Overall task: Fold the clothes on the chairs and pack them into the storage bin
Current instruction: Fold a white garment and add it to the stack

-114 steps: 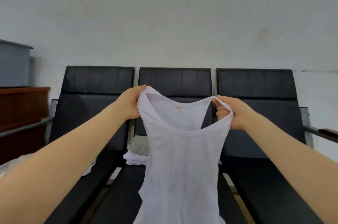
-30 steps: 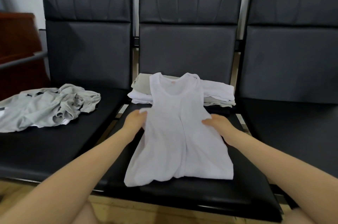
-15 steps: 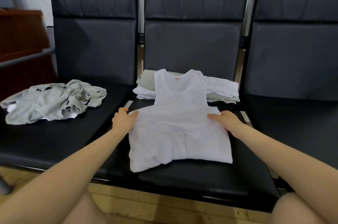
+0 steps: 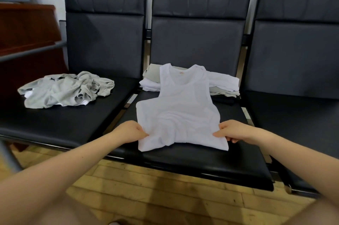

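White tank top [image 4: 180, 109] lies flat on the middle chair [image 4: 201, 158] — left hand [image 4: 131, 131] and right hand [image 4: 233, 130] each pinch a side near its hem, straps over the folded stack [image 4: 222, 83].

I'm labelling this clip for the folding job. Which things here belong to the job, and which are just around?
Part of the job:
white vest, gripped by left hand and right hand
grey clothes heap
folded stack
chairs

Just around:
wooden cabinet
wooden floor

Bare forearms, no sleeves, bare knees.
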`<state>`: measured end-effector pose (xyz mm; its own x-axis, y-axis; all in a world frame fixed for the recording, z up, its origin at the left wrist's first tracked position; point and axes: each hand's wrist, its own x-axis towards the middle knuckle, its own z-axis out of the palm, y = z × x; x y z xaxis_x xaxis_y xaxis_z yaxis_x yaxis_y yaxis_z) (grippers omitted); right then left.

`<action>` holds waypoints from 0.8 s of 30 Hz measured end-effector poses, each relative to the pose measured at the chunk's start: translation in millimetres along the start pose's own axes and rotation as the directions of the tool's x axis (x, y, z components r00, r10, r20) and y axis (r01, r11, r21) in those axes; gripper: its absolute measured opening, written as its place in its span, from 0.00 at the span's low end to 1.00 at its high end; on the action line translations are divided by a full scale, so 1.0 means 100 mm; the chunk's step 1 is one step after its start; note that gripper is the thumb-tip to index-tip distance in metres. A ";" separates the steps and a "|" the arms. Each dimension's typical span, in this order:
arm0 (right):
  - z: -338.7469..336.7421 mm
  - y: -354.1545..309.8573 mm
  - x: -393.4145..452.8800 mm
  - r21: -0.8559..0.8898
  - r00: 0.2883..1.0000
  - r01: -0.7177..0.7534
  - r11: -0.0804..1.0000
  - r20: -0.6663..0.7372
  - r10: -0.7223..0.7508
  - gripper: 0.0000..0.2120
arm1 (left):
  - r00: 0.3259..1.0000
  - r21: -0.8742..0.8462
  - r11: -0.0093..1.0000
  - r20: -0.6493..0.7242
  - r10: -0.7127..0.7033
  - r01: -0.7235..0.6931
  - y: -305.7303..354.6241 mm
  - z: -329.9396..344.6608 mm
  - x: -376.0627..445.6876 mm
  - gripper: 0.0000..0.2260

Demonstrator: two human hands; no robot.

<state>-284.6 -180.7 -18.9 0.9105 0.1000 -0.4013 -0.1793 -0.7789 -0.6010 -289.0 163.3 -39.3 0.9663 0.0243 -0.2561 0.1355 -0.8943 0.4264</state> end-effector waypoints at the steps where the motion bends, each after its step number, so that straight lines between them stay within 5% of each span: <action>1: 0.02 0.00 -0.02 0.049 0.998 0.054 0.997 -0.024 -0.053 0.09 | 0.999 0.020 0.999 -0.020 0.039 -0.039 -0.02 0.03 -0.03 0.17; 5: 0.00 -0.08 -0.10 0.410 0.979 0.167 0.897 -0.175 -0.102 0.05 | 0.986 0.086 0.996 -0.163 0.040 -0.026 0.01 0.07 -0.15 0.10; 9: -0.03 -0.08 -0.18 0.634 0.983 0.169 0.755 -0.164 -0.082 0.10 | 0.973 0.160 0.987 -0.231 0.028 0.009 0.12 0.11 -0.24 0.18; 13: 0.08 0.06 -0.17 0.646 0.997 0.037 0.763 -0.073 0.014 0.18 | 0.972 0.250 0.968 -0.224 0.063 -0.005 0.08 0.14 -0.20 0.20; 17: 0.15 0.11 -0.16 0.458 0.998 -0.064 0.887 0.007 0.069 0.19 | 0.971 0.184 0.981 -0.219 0.097 -0.057 -0.02 0.17 -0.11 0.16; 19: 0.15 0.06 -0.19 0.298 0.997 -0.070 0.952 0.037 0.062 0.18 | 0.957 0.073 0.991 -0.261 0.131 -0.116 -0.04 0.17 -0.08 0.13; 21: 0.12 0.00 -0.22 0.230 0.999 0.014 0.973 0.046 -0.026 0.16 | 0.916 -0.213 0.947 -0.374 0.148 -0.240 0.02 0.14 -0.09 0.12; 24: 0.02 -0.12 -0.23 0.446 0.968 0.246 0.860 -0.154 -0.197 0.15 | 0.859 -0.616 0.694 -0.513 0.006 -0.373 0.18 -0.06 -0.07 0.09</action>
<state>-303.7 -172.5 -3.7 0.9742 0.1553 -0.1638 -0.0965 -0.3693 -0.9243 -291.8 149.3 -24.9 0.9427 0.2440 0.2275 -0.1319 -0.3540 0.9259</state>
